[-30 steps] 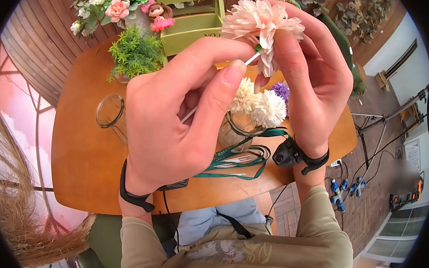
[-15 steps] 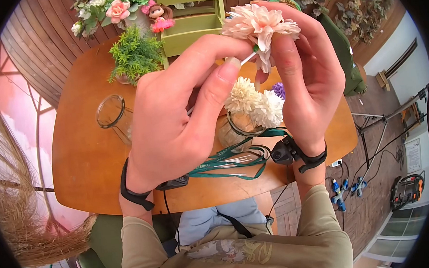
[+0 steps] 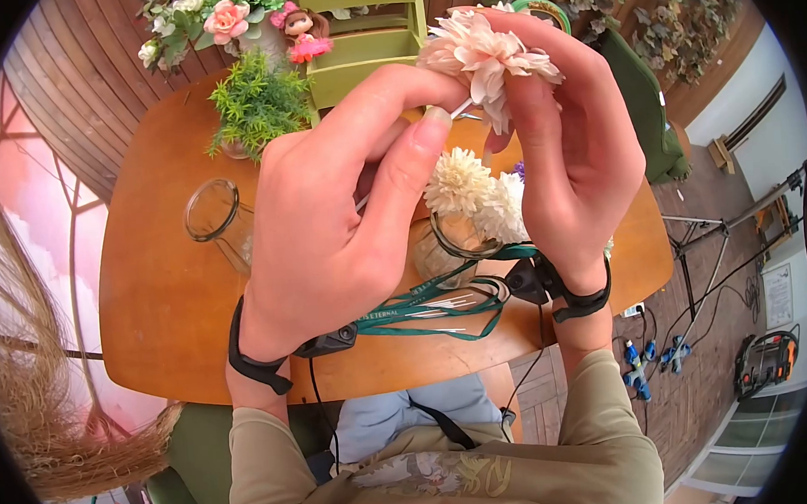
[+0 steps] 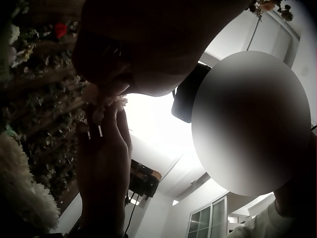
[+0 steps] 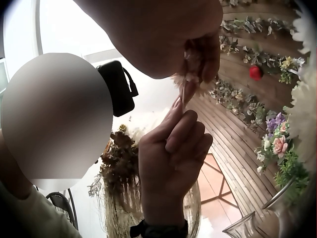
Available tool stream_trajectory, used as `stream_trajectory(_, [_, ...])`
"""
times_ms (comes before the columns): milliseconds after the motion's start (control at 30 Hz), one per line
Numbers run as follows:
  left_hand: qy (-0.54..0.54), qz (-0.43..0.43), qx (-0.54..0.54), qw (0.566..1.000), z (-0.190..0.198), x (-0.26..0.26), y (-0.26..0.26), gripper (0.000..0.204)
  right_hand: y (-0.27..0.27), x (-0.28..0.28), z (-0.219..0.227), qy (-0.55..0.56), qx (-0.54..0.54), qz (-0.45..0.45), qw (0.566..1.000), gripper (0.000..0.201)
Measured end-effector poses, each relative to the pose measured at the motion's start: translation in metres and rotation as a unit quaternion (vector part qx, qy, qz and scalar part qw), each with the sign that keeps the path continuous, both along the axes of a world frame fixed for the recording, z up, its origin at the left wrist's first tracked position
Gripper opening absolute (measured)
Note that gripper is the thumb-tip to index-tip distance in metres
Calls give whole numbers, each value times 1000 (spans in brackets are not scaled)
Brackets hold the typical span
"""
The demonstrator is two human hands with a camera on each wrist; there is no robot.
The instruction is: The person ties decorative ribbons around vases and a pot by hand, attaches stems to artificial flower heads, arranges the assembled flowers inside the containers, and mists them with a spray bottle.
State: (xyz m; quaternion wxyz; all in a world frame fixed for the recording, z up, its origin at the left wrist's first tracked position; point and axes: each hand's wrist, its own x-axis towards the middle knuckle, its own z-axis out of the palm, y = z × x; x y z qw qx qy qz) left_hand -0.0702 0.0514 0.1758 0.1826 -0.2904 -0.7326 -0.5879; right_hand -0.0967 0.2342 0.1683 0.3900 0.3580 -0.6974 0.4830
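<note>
Held up over the table is a pale pink artificial flower [image 3: 479,55], its petals gripped between the thumb and fingers of my right hand [image 3: 586,135]. My left hand [image 3: 323,224] pinches a thin white stick [image 3: 461,110] between thumb and forefinger, the stick's upper end meeting the underside of the petals. The right wrist view also has the left fingertips on the stick [image 5: 184,96], just below the flower. Beneath the hands, a cream flower [image 3: 455,182] and a white flower [image 3: 503,211] stand in a round glass vase [image 3: 433,257]; a purple one is mostly hidden behind the right hand.
Green lanyard straps [image 3: 399,324] and several white sticks [image 3: 446,305] lie at the table's front. A glass jar [image 3: 212,213] stands on the left of the wooden table [image 3: 162,313]. Behind are a green plant [image 3: 260,99], a doll [image 3: 302,32] and a green shelf [image 3: 365,74].
Both hands have come slightly lower, the right one also a little to the left. The flower has tilted, and the green base visible under its petals earlier is now hidden.
</note>
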Motion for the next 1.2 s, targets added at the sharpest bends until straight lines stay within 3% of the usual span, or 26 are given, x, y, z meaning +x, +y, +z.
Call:
stream_trajectory(333, [36, 1, -15, 999, -4, -5, -3, 18, 6, -4, -1, 106, 95, -92, 986, 27])
stream_trajectory(533, [25, 7, 6, 1000, -6, -4, -1, 23, 4, -11, 0, 180, 129, -50, 974, 30])
stream_trajectory(633, [38, -21, 28, 999, -10, -8, -3, 28, -5, -2, -5, 161, 101, -48, 981, 28])
stream_trajectory(767, [44, -22, 25, 998, -5, -1, -3, 29, 4, -3, -4, 184, 122, 3, 975, 42])
stream_trajectory(800, [27, -14, 19, 999, -4, 2, -3, 26, 8, 9, 0, 163, 147, -63, 973, 52])
stream_trajectory(833, [24, -15, 20, 999, -3, -1, -4, 26, -2, 3, -8, 176, 3, -86, 981, 56])
stream_trajectory(900, [64, 20, -12, 998, -2, -11, -8, 22, 3, 12, 0, 163, -27, -142, 976, 58])
stream_trajectory(967, [55, 52, -9, 997, -2, -12, -12, 20, 9, 20, -4, 148, -95, -140, 974, 55])
stream_trajectory(1000, [111, 103, -32, 988, -2, -14, -14, 18, 17, 28, -7, 145, -93, -141, 975, 55])
stream_trajectory(1033, [166, 154, -54, 972, -3, -18, -15, 17, 29, 36, -9, 138, 34, -189, 972, 53])
stream_trajectory(1067, [178, 144, 71, 971, -16, -26, -2, 15, 38, 43, -9, 127, 161, -234, 950, 51])
stream_trajectory(1100, [174, 144, 74, 971, -23, -27, -4, 15, 46, 48, -5, 119, 246, -213, 938, 52])
stream_trajectory(1200, [158, 124, 78, 977, -27, -25, -4, 14, 38, 43, -31, 122, 293, -198, 927, 51])
